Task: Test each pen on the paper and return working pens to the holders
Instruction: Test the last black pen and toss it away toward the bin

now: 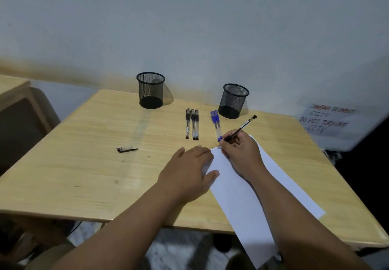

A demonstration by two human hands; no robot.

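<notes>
A wooden table [88, 164] holds two empty black mesh holders [150, 90] [233, 100], three black pens [192, 123] side by side, two blue pens [216, 125], and one pen cap [127, 149]. The right hand [242, 154] grips a sixth pen [240, 128], its tip on the top corner of a white paper [248, 196]. The left hand [189, 171] lies flat and open, pressing the paper's edge.

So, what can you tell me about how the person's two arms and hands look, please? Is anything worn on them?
Both forearms are bare down to the bottom edge of the picture, with no sleeves in view. The left hand and the right hand show no gloves, rings, watch or bracelet. The fingers are uncovered, and no markings are visible.
</notes>
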